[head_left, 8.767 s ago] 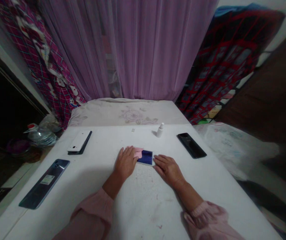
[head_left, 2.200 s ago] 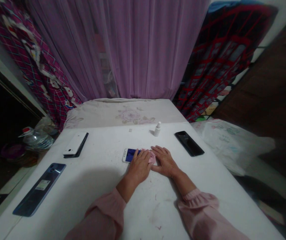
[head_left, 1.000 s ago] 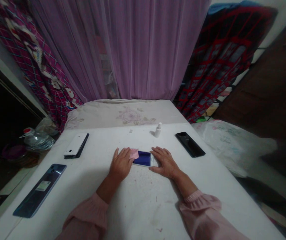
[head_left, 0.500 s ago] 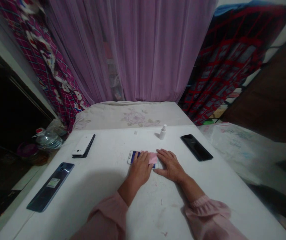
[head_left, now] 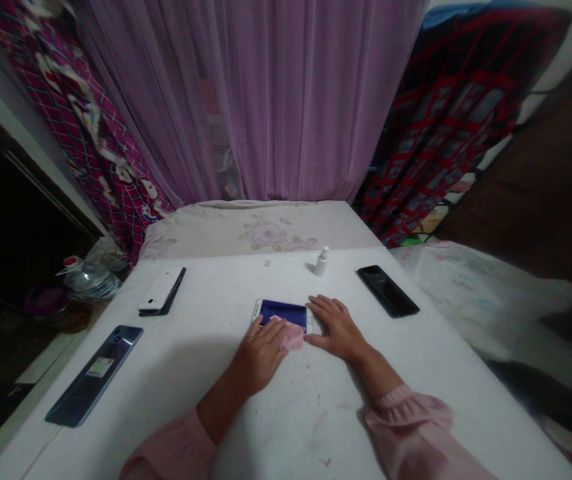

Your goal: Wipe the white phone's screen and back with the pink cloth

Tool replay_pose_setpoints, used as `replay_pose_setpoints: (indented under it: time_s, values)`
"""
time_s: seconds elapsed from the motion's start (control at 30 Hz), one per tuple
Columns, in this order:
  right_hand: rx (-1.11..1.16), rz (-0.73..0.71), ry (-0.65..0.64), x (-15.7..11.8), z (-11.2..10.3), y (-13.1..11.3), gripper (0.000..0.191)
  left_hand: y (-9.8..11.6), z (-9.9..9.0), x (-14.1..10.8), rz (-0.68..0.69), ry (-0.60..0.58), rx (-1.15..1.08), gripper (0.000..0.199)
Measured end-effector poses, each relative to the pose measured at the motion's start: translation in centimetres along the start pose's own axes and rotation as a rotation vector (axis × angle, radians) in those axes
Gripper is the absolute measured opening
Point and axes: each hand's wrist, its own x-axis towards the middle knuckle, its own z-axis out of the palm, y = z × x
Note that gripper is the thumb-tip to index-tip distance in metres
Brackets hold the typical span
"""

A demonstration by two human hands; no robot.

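1. While pink sleeves (head_left: pixel 416 427) reach in from the bottom edge, the left hand (head_left: pixel 256 361) lies palm down, fingers fairly close together over a pink cloth (head_left: pixel 293 337). Can't tell if the thumb's pinching it or it's just pressed flat.
2. Right hand (head_left: pixel 339 331) is at the other end of the phone, thumb and fingers wide apart with that end between them. Can't tell how firmly, if at all, they grip.
3. Between the hands is the white phone (head_left: pixel 286 311), flat on the white table (head_left: pixel 286 420), blue screen up, cloth across its near edge.
4. Off to the left, a grey-blue phone (head_left: pixel 86 390) lies back side up, pale sticker (head_left: pixel 100 367) on it.
5. Bit further back: black phone (head_left: pixel 387 291) on the right, and on the left a white handset (head_left: pixel 162 291) on top of a dark one (head_left: pixel 172 301).
6. Behind those, a small white spray bottle (head_left: pixel 321 263) stands upright, with a tiny pale square (head_left: pixel 267 263) left of it.
7. Farthest out: flowered cloth (head_left: pixel 266 231), then purple curtains (head_left: pixel 291 100).
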Motion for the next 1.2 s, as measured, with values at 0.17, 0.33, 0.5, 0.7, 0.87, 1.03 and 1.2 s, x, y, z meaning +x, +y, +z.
replay_pose_setpoints:
  time_s: [0.17,0.33,0.5,0.7,0.87,1.03,1.2]
  values:
    - [-0.002,0.021,-0.026,0.1,-0.3,-0.4,0.077,-2.6,-0.1,-1.3,-0.128,0.033,0.086,0.041]
    - [-0.014,0.017,-0.018,0.1,-0.3,-0.4,0.077,-1.9,0.9,0.6,-0.149,0.097,0.109,0.041]
    - [-0.015,-0.004,0.003,0.0,-0.1,-0.2,0.074,1.4,1.5,2.9,-0.072,0.016,0.021,0.044]
    - [-0.015,-0.001,0.001,0.0,-0.2,-0.3,0.074,-0.7,1.5,2.2,-0.021,0.057,0.011,0.043]
    - [-0.012,0.022,-0.017,0.0,-0.4,-0.6,0.077,-3.4,2.2,2.0,-0.175,0.114,0.124,0.043]
    - [-0.006,0.017,-0.01,0.0,-0.3,-0.5,0.076,-0.9,2.9,4.0,-0.278,0.073,0.101,0.047]
    - [0.002,0.001,0.019,0.0,-0.2,-0.5,0.072,2.0,2.8,6.0,-0.15,-0.005,0.013,0.045]
